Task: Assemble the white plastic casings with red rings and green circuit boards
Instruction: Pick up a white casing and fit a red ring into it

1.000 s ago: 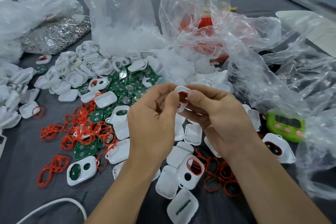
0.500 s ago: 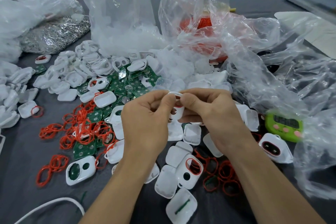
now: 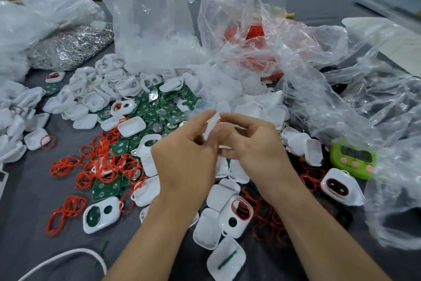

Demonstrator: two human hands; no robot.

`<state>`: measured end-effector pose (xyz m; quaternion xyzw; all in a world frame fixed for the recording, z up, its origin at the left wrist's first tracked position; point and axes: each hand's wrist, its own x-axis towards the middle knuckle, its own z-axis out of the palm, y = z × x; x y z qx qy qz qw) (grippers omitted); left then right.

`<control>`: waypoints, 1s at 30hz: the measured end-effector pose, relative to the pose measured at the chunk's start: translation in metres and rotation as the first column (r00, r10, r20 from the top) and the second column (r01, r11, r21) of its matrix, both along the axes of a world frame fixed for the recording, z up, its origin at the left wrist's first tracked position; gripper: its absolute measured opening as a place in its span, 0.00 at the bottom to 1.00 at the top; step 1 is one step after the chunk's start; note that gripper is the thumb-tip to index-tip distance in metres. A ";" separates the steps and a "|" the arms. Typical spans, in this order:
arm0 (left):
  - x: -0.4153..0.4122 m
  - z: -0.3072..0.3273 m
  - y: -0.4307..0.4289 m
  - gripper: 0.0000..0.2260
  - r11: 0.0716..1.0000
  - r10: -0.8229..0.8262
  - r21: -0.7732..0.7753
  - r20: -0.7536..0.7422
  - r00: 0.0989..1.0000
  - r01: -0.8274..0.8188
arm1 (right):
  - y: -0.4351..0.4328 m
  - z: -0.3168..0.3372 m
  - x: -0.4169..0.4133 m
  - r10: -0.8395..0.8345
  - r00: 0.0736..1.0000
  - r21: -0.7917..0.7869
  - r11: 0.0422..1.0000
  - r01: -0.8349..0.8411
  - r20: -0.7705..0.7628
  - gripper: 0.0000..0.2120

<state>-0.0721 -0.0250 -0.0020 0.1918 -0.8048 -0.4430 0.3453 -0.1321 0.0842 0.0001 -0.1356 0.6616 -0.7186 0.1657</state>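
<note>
Broadly, the grey table (image 3: 27, 201) lay under a spread of parts, with clear plastic bags (image 3: 155, 18) slumped along its far side. In front of the bags sat a heap of white casings (image 3: 109, 89), beside it a drift of green circuit boards (image 3: 168, 109), and nearer the person a tangle of red rings (image 3: 104, 162). Above the middle of this the two hands met. The left hand (image 3: 184, 162) had its fingers curled in, thumb and forefinger pinching one side of a single white casing (image 3: 210, 128). The right hand (image 3: 257, 144) pinched the other side, its remaining fingers folded beneath. That casing stood edge-on to the camera, lifted off the table and blurred, so whether a ring already sat in its window could not be told. The step looked to be seating a ring into the opening. To do it well, one hand should steady the shell by its rim while the other thumb works the ring round the groove bit by bit, pressing until it lies flat without bulge or twist. Turning the face toward the eyes would let the person check the seat against the ringed casing (image 3: 237, 212) lying just below the wrists
</note>
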 end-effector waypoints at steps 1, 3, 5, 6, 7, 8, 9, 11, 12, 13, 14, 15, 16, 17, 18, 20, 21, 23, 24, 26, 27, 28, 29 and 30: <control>0.001 0.001 0.002 0.12 0.994 -0.004 -0.113 0.009 1.000 0.005 | -0.003 0.000 0.003 0.025 1.000 0.004 1.000 -0.025 -0.008 0.06; 0.001 0.000 0.000 0.18 0.987 -0.115 -0.107 0.047 0.992 0.119 | -0.004 0.000 0.002 0.026 0.999 0.003 1.000 -0.026 -0.021 0.08; 0.000 0.003 -0.003 0.25 0.958 -0.241 0.152 -0.028 0.970 0.243 | -0.002 0.001 -0.005 0.013 0.996 -0.102 0.995 -0.004 0.086 0.10; 0.000 0.004 -0.006 0.28 0.935 -0.249 0.236 -0.099 0.963 0.266 | 0.000 0.004 -0.008 0.018 0.987 -0.166 0.986 0.009 0.160 0.11; -0.001 0.004 -0.008 0.29 0.931 -0.220 0.267 -0.130 0.967 0.248 | 0.002 0.006 -0.009 0.019 0.977 -0.201 0.979 0.025 0.212 0.10; -0.001 0.005 -0.010 0.28 0.941 -0.181 0.268 -0.111 0.977 0.205 | 0.003 0.007 -0.011 0.015 0.971 -0.206 0.978 0.035 0.238 0.09; -0.002 0.005 -0.012 0.26 0.946 -0.167 0.272 -0.062 0.984 0.177 | 0.004 0.008 -0.011 0.013 0.969 -0.197 0.980 0.036 0.246 0.08; -0.007 0.004 -0.013 0.17 0.891 -0.260 0.388 0.013 0.965 0.235 | 0.005 0.005 -0.012 -0.008 0.978 -0.142 0.989 0.038 0.208 0.06; -0.008 0.004 -0.012 0.13 0.832 -0.324 0.478 0.006 0.946 0.282 | 0.006 0.004 -0.013 -0.022 0.985 -0.101 0.994 0.040 0.172 0.05; -0.009 0.005 -0.011 0.09 0.792 -0.360 0.525 -0.009 0.933 0.311 | 0.006 0.004 -0.013 -0.022 0.989 -0.066 0.997 0.032 0.144 0.05; -0.009 0.006 -0.010 0.07 0.787 -0.360 0.530 -0.018 0.933 0.314 | 0.006 0.004 -0.012 -0.006 0.992 -0.045 0.999 0.012 0.129 0.04; -0.009 0.007 -0.011 0.06 0.790 -0.341 0.536 -0.021 0.940 0.299 | 0.005 0.006 -0.011 0.018 0.992 -0.037 0.999 -0.013 0.128 0.04; -0.010 0.007 -0.014 0.06 0.782 -0.299 0.567 -0.024 0.954 0.259 | 0.006 0.007 -0.011 0.029 0.991 -0.031 0.999 -0.026 0.127 0.05; -0.010 0.008 -0.018 0.07 0.748 -0.234 0.633 -0.031 0.972 0.200 | 0.006 0.007 -0.011 0.009 0.994 -0.018 1.000 -0.007 0.109 0.06; -0.011 0.010 -0.024 0.08 0.677 -0.159 0.721 -0.049 0.986 0.145 | 0.009 0.007 -0.012 -0.050 0.997 0.023 0.999 0.049 0.052 0.07; -0.012 0.014 -0.036 0.07 0.528 -0.008 0.846 -0.080 0.997 0.073 | 0.017 0.005 -0.016 -0.196 0.966 0.183 0.957 0.226 -0.170 0.07; -0.013 0.015 -0.043 0.06 0.489 0.050 0.871 -0.086 0.995 0.051 | 0.021 0.004 -0.018 -0.234 0.924 0.267 0.910 0.317 -0.302 0.09; -0.013 0.016 -0.052 0.06 0.465 0.104 0.884 -0.100 0.990 0.041 | 0.025 0.004 -0.021 -0.183 0.859 0.404 0.823 0.400 -0.477 0.11; -0.013 0.016 -0.055 0.06 0.470 0.096 0.881 -0.105 0.990 0.048 | 0.024 0.004 -0.021 -0.107 0.859 0.481 0.790 0.379 -0.502 0.13; -0.012 0.017 -0.056 0.06 0.483 0.031 0.872 -0.109 0.994 0.080 | 0.016 0.005 -0.019 0.074 0.887 0.658 0.698 0.281 -0.456 0.14; -0.012 0.018 -0.055 0.06 0.479 -0.006 0.873 -0.103 0.995 0.093 | 0.012 0.006 -0.018 0.137 0.889 0.727 0.636 0.259 -0.437 0.14; -0.011 0.018 -0.055 0.06 0.465 -0.041 0.879 -0.093 0.995 0.102 | 0.008 0.007 -0.018 0.174 0.879 0.763 0.587 0.269 -0.443 0.13; -0.011 0.018 -0.055 0.06 0.443 -0.071 0.890 -0.087 0.994 0.109 | 0.006 0.010 -0.018 0.188 0.862 0.769 0.568 0.295 -0.470 0.12; -0.011 0.019 -0.055 0.07 0.419 -0.093 0.900 -0.086 0.992 0.117 | 0.005 0.013 -0.018 0.187 0.854 0.759 0.575 0.306 -0.486 0.11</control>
